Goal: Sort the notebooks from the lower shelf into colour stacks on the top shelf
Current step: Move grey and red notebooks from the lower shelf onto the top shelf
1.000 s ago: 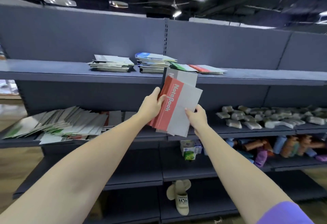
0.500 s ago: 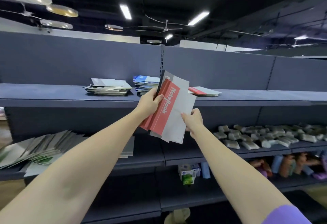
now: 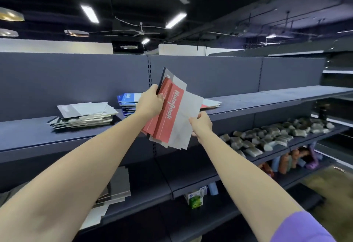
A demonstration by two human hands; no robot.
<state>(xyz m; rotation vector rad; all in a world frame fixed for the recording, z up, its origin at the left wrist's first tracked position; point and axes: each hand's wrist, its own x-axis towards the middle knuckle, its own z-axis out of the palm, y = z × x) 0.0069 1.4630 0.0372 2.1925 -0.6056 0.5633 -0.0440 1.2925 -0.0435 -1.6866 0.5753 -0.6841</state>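
Top shelf, frame centre: left hand grips fanned red notebooks; right hand pinches front one's edge.

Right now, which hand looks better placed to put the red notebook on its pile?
Probably the right hand: it pinches the red notebook's free edge, nearest the red-edged pile. The left hand holds the bundle.

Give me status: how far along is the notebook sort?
Partway. Done: a grey stack, a blue stack and a red-and-white pile sit on the top shelf. In hand: left hand and right hand hold fanned red notebooks. Left: notebooks remain on the lower shelf.
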